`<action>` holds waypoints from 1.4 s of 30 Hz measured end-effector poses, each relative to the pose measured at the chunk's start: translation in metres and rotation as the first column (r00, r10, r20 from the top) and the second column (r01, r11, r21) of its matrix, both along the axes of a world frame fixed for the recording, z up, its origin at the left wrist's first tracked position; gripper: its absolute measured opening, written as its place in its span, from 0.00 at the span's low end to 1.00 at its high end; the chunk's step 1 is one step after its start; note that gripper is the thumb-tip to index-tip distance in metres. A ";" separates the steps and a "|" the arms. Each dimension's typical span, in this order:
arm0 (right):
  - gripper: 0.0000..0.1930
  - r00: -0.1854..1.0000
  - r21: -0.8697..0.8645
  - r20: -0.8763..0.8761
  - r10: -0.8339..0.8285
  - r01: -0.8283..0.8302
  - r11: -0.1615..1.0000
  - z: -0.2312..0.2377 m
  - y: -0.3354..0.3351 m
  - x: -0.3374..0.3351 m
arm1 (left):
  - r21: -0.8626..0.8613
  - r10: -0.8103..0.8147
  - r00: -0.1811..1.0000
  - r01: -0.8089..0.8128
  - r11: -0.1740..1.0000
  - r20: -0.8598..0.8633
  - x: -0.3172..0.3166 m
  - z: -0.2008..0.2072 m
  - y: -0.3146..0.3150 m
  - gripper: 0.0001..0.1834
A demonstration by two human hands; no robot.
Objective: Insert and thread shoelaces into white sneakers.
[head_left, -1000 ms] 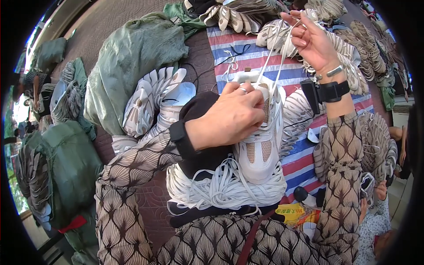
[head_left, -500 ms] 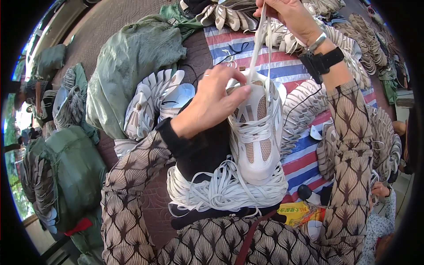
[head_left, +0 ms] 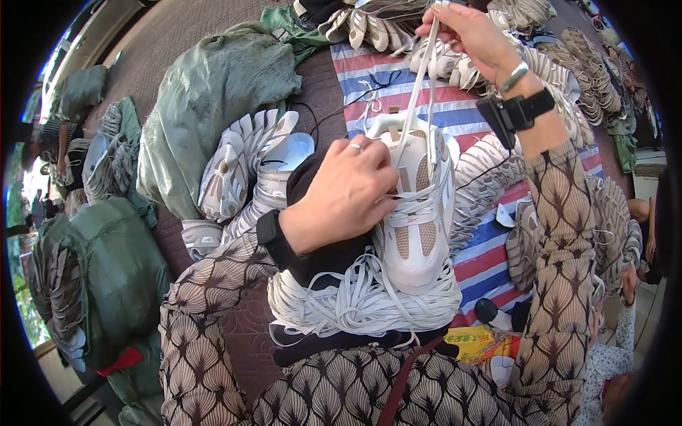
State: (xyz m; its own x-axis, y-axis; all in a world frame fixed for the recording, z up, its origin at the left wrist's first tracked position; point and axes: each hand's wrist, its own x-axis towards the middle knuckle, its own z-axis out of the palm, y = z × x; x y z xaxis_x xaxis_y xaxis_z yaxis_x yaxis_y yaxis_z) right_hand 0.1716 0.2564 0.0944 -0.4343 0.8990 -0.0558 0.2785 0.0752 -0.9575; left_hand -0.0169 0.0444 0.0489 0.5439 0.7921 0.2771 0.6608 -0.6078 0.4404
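Observation:
A white and beige sneaker sits in front of me, toe toward me, partly laced. My right hand is raised above its far end, closed in a pinch on the white shoelace, whose two strands run taut down to the upper eyelets. Against the left eyelet edge, my left hand has its fingers curled closed on the sneaker; its fingertips are partly hidden. Beneath the toe lies a thick bundle of loose white laces on my lap. A black piece stands beside the sneaker, under my left wrist.
Rows of nested shoe uppers lie at left, more at right on a striped sheet. A green sack stands far left, another bundle nearer. A yellow package is at lower right, near another person's sleeve.
My left hand has moved down from the upper eyelets to the sneaker's left side, and its fingers have curled in. My right hand, still pinching the shoelace, has shifted slightly right.

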 end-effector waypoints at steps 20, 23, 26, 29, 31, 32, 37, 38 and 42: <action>0.13 0.949 0.208 -0.261 -0.175 0.232 0.950 -0.096 -0.137 0.003 | -0.008 0.096 0.995 -0.097 0.995 -0.028 0.031 -0.016 0.000 0.05; 0.13 0.936 0.173 -0.320 -0.146 0.209 0.962 -0.089 -0.139 -0.013 | -0.213 0.155 0.987 -0.144 0.966 0.036 0.025 -0.002 -0.004 0.05; 0.14 0.944 0.158 -0.300 -0.137 0.191 0.969 -0.084 -0.140 -0.015 | -0.257 0.172 0.985 -0.161 0.953 0.021 0.028 -0.003 -0.001 0.07; 0.13 0.945 0.128 -0.309 -0.108 0.154 0.980 -0.083 -0.137 -0.014 | -0.324 0.122 0.992 -0.111 0.939 0.013 0.021 0.000 0.006 0.08; 0.13 0.947 0.103 -0.310 -0.088 0.125 0.987 -0.080 -0.136 -0.016 | -0.298 0.003 0.997 -0.027 0.954 -0.081 0.008 0.010 0.005 0.07; 0.13 0.952 0.076 -0.294 -0.086 0.113 0.991 -0.082 -0.135 -0.011 | -0.300 -0.045 0.992 0.007 0.954 -0.121 0.006 0.008 0.009 0.06; 0.09 0.986 0.135 -0.166 0.033 -0.010 0.991 -0.082 -0.130 -0.008 | -0.204 -0.111 0.979 0.076 0.976 -0.169 -0.013 0.019 0.009 0.05; 0.08 0.993 0.214 -0.036 0.113 -0.103 0.971 -0.078 -0.129 -0.013 | -0.253 -0.149 0.984 0.121 0.960 -0.096 -0.015 0.025 0.001 0.05; 0.07 0.936 0.303 0.009 0.352 -0.338 0.891 -0.073 -0.128 0.004 | -0.264 -0.221 0.971 0.189 0.946 -0.094 -0.006 0.026 -0.003 0.07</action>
